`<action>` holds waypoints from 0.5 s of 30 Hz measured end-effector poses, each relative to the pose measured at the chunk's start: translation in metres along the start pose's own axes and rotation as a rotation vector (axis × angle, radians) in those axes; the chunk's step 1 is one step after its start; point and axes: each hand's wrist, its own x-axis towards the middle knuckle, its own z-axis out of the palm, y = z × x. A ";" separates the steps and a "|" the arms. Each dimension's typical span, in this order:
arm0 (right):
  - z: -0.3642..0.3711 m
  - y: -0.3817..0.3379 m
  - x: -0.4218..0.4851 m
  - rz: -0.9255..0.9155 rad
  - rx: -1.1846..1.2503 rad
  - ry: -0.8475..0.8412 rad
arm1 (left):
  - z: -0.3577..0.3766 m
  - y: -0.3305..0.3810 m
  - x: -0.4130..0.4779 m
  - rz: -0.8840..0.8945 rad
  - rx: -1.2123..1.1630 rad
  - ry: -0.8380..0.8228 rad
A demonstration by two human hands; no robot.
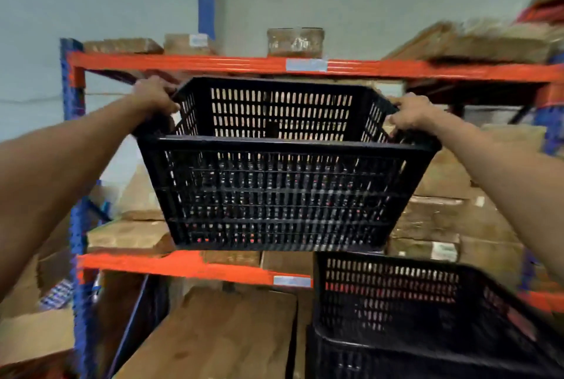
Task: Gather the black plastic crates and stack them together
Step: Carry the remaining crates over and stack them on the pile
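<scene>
I hold a black slotted plastic crate [283,195] up in the air in front of the rack, at about the level of the upper shelf. My left hand [154,97] grips its left rim and my right hand [412,114] grips its right rim. The crate is empty and tilts slightly toward me. Below it at the lower right stands another black crate [406,308], nested on top of a further black crate [366,360]. The held crate hangs above and a little left of that stack, apart from it.
A rack with blue uprights [71,140] and orange beams [244,64] fills the background, loaded with cardboard boxes [451,220]. A large brown carton [213,339] sits low in front, left of the crate stack. More boxes [30,333] lie at the far left.
</scene>
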 end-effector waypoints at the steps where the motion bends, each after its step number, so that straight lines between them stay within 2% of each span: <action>1: -0.008 0.024 -0.002 0.035 -0.011 0.008 | 0.012 0.017 -0.002 0.007 -0.011 0.012; 2: -0.015 0.049 -0.004 0.063 -0.023 0.002 | 0.028 0.032 -0.004 0.001 -0.026 0.025; 9: -0.025 0.207 -0.017 0.141 -0.081 -0.065 | 0.144 0.155 -0.034 0.048 -0.166 -0.215; 15: -0.018 0.293 -0.024 0.134 -0.276 -0.147 | 0.199 0.216 -0.046 0.052 -0.179 -0.453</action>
